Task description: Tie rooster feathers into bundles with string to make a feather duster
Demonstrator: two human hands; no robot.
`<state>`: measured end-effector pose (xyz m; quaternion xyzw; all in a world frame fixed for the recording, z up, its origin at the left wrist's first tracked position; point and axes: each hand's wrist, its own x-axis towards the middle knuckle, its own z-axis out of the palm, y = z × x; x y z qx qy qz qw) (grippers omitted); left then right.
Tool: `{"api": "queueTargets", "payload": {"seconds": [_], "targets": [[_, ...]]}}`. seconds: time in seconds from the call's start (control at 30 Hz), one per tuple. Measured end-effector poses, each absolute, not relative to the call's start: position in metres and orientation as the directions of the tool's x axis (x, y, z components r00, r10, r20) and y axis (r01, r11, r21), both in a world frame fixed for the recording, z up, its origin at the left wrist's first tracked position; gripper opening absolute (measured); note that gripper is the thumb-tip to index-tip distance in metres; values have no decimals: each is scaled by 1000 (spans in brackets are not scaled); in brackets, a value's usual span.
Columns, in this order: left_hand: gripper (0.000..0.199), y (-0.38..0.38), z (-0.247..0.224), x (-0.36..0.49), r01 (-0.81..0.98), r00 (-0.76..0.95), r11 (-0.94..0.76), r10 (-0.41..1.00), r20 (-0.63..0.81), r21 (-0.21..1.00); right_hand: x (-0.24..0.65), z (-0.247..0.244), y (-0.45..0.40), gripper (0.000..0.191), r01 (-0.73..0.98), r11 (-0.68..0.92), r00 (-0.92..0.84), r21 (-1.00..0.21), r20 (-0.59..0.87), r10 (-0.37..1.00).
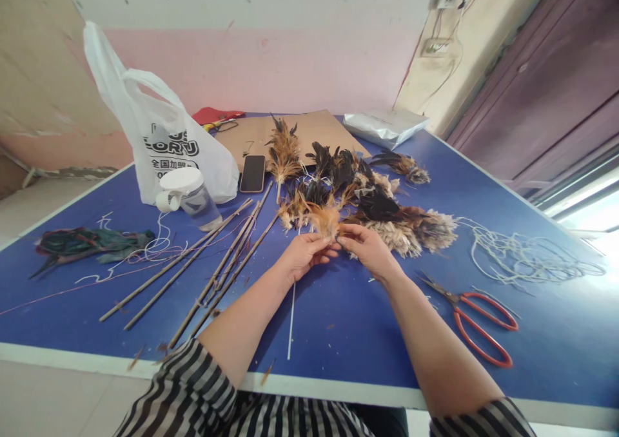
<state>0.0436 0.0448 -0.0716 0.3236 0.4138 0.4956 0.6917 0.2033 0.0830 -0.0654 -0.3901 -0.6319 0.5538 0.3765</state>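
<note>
A small orange-brown feather tuft (325, 219) is pinched in my left hand (309, 254), above the middle of the blue table. Close beside it, my right hand (368, 250) has thumb and fingers pressed together at the base of the tuft; what exactly they grip is too small to make out. A white strip (291, 321) hangs or lies below my left hand, towards the front edge. Piles of black feathers (342, 169) and pale fluffy feathers (438, 231) lie just behind and to the right of my hands.
Thin sticks (232, 263) lie left of my hands, with a phone (253, 174), a lidded jug (191, 195) and a white bag (169, 134) behind. Red-handled scissors (483, 318) and tangled string (522, 256) are on the right. Cardboard (242, 142) lies at the back.
</note>
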Motion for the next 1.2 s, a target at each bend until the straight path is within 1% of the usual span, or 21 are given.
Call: {"api": "queueTargets", "payload": {"seconds": [0.07,0.13,0.3,0.37,0.43,0.47,0.53,0.63,0.73,0.8,0.9,1.07,1.2], "targets": [[16,44,-72,44,-415,203,320,945,-256,852,203,-69,84,29,67,62,-427,-996,28,904],[14,44,-73,43,-430,199,328,943,-266,841,205,-71,86,24,99,54,-417,-994,8,909],[8,51,-76,36,-557,61,288,950,-307,779,210,-69,87,20,85,33,-453,-996,-9,891],[8,54,-76,33,-584,-8,252,949,-315,772,212,-66,86,19,115,42,-465,-992,-16,885],[12,55,-75,32,-554,-68,210,953,-296,806,213,-63,85,18,180,74,-474,-981,-20,880],[14,55,-75,33,-508,-88,189,959,-269,841,213,-62,84,18,219,98,-479,-971,-20,877],[17,54,-74,35,-359,-100,136,978,-183,923,213,-60,84,18,293,142,-490,-946,-21,872],[20,50,-75,41,-129,-35,57,997,-62,990,212,-57,83,16,393,205,-508,-896,-26,861],[23,48,-79,45,-27,53,16,998,-15,999,211,-55,83,14,453,287,-534,-844,1,845],[25,47,-82,46,-6,98,9,995,-9,1000,211,-54,83,14,408,313,-560,-858,36,828],[26,47,-85,46,-7,145,15,989,-14,1000,211,-51,83,19,314,310,-581,-898,77,811],[23,46,-84,46,-25,204,76,977,-69,997,212,-49,81,24,341,265,-575,-902,23,818],[23,45,-82,46,-59,243,121,964,-104,991,211,-53,82,20,298,214,-575,-930,4,818]]}}
